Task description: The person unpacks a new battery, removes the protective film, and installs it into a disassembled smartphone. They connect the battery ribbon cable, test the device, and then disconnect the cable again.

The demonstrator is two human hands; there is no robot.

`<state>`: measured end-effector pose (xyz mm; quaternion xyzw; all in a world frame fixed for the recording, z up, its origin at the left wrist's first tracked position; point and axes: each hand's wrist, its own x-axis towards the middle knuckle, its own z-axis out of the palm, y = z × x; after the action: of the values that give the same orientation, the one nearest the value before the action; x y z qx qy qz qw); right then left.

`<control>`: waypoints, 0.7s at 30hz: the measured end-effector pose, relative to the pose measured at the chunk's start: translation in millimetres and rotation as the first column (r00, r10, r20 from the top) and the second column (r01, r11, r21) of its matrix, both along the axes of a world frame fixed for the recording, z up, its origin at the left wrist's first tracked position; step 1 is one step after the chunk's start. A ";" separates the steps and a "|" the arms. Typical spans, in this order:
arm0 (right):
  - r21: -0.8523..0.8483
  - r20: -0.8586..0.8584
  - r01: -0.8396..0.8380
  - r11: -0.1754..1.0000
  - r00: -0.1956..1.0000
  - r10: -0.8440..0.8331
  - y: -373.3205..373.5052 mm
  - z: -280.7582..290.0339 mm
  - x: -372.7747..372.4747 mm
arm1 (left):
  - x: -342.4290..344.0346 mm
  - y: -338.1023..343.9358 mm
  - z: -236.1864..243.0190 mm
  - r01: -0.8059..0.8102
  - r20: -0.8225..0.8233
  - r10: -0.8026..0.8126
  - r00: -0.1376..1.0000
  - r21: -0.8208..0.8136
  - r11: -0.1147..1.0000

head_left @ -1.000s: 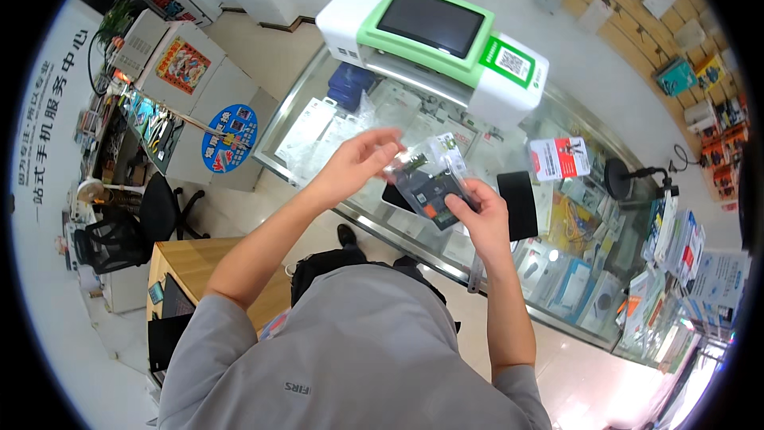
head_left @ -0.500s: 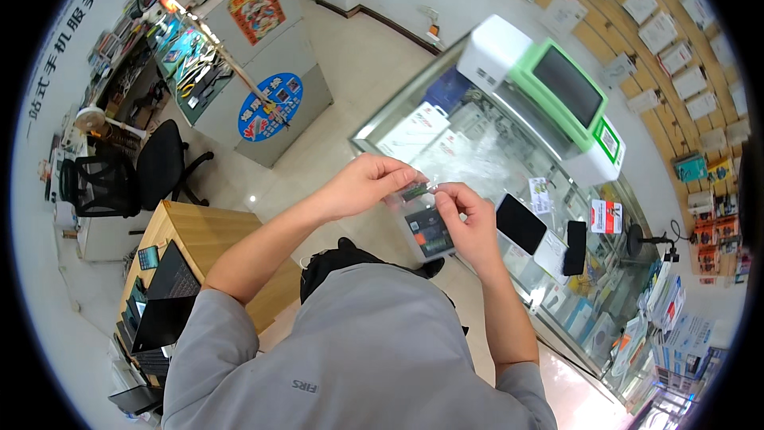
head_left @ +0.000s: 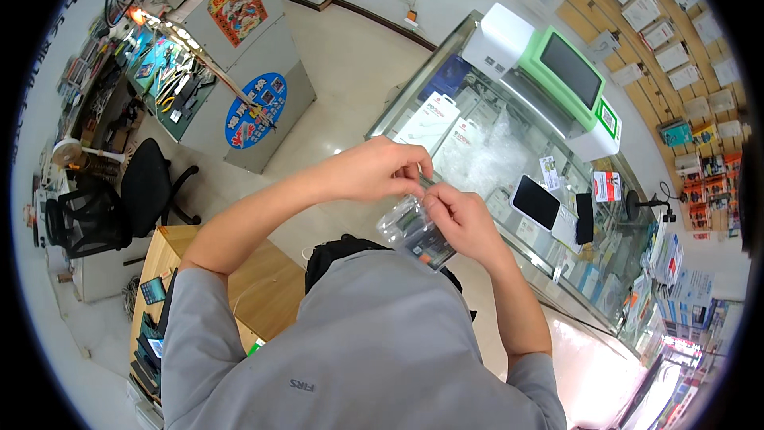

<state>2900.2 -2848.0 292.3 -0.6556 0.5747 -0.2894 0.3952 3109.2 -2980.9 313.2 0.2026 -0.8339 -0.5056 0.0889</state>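
Observation:
My right hand (head_left: 458, 219) grips a clear plastic package (head_left: 414, 239) with dark contents and a small orange patch, its thumb pressed on the top part. The package hangs tilted in front of my grey shirt. My left hand (head_left: 386, 171) is just above the package's top end, thumb and fingers pinched close together by the right hand's fingertips; what is between them is too small to make out. Beyond them is a glass display counter (head_left: 382, 123) with white boxes (head_left: 422, 123) and crumpled plastic wrap (head_left: 485, 159).
A green-and-white machine (head_left: 569, 72), phone (head_left: 533, 203) and camera stand (head_left: 645, 203) occupy the counter. A wooden desk (head_left: 267, 287) and black chair (head_left: 151, 183) are at left, behind them a cluttered workbench (head_left: 171, 80). Wall boards (head_left: 637, 40) hold hanging accessories.
The view has swung left since a second ago. Both hands have drawn the package nearer my body and away from the counter's middle; my left hand has closed into a pinch at its top.

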 end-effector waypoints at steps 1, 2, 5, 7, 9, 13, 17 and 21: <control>0.019 0.058 0.095 0.995 0.994 -0.096 0.5 -4.7 -3.1 | -6.6 -0.7 -0.3 -0.002 0.019 0.002 1.000 0.001 1.000; 0.039 0.111 0.198 0.979 0.973 -0.201 -0.3 -8.2 -6.9 | -13.2 -1.2 -1.3 -0.058 -0.043 0.057 0.997 -0.017 0.998; 0.154 0.307 0.417 0.896 0.842 -0.444 -7.6 -23.6 -33.1 | -20.1 0.4 -6.5 -0.220 -0.188 0.232 0.954 0.081 0.972; 0.285 0.438 0.496 0.820 0.694 -0.572 -11.0 -14.5 -43.2 | -21.7 1.1 -17.9 -0.178 -0.122 0.254 0.960 0.434 0.883; 0.290 0.515 0.536 0.793 0.611 -0.602 -12.8 -9.3 -49.9 | -25.4 7.6 -31.6 -0.032 -0.118 0.178 0.977 0.744 0.667; 0.293 0.552 0.622 0.726 0.510 -0.660 -11.8 -16.2 -68.4 | -53.0 34.2 -19.6 -0.011 -0.027 0.049 0.998 0.766 0.643; 0.444 0.666 0.596 0.669 0.280 -0.691 -4.1 -23.3 -76.5 | -62.2 41.6 -30.5 -0.137 -0.033 0.236 0.971 0.733 0.666; 0.526 0.717 0.456 0.718 0.216 -0.663 26.5 -35.0 -97.1 | -73.3 39.4 -27.1 -0.249 -0.042 0.362 0.931 0.651 0.717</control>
<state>2803.1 -2821.4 257.4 -0.1111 0.5088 -0.6438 0.5607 3035.9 -2941.5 286.1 0.3127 -0.5578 -0.7505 0.1669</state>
